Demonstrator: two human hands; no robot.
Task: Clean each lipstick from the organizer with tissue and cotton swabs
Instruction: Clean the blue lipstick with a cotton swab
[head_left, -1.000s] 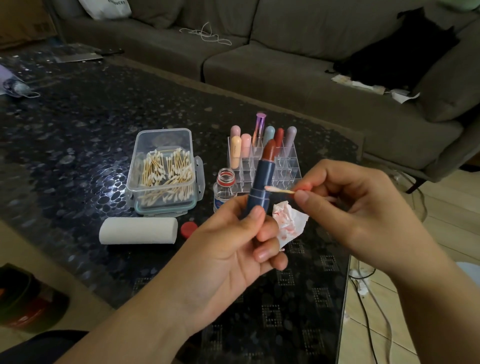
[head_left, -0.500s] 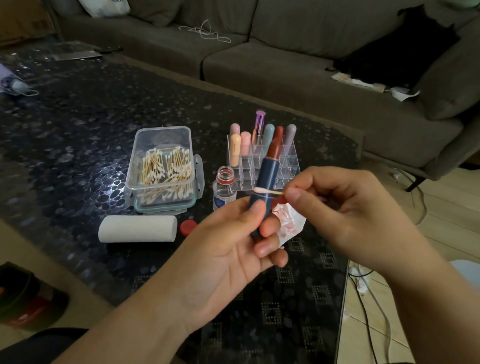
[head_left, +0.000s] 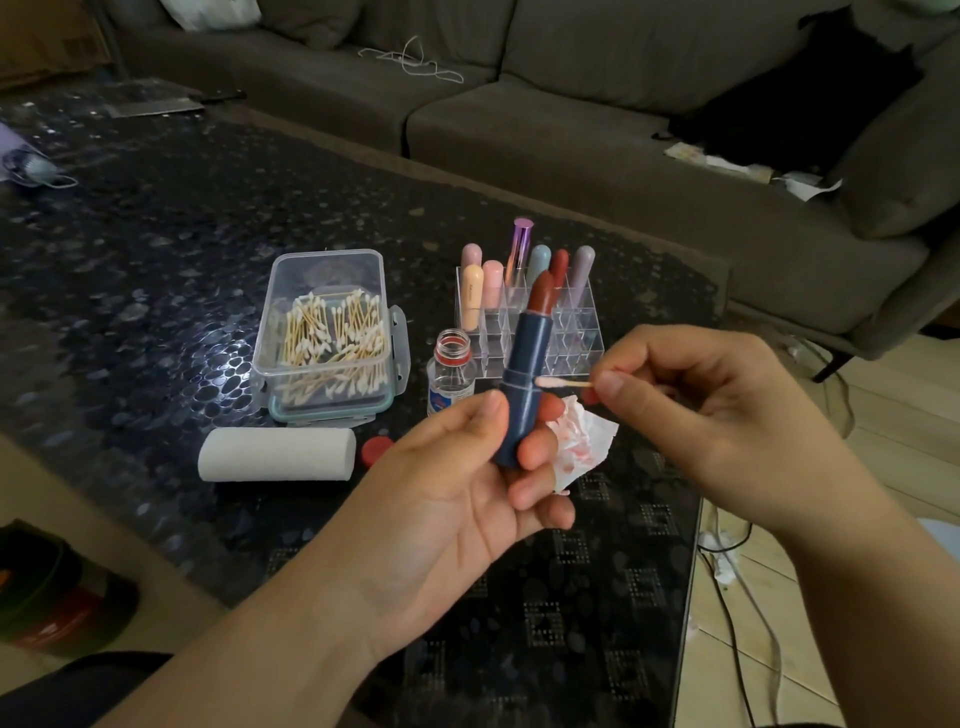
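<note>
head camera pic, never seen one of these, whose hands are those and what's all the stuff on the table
No machine here: a person wears a camera on their head, so you look down at their own two hands over a dark table. The left hand grips an open blue lipstick upright, its red stick exposed. The right hand pinches a cotton swab, its tip at the side of the tube. On the table lie a clear box of cotton swabs, a tissue roll, a small open bottle with its red cap beside it, a stained tissue, and a clear organizer with more lipsticks. A sofa stands behind.
</note>
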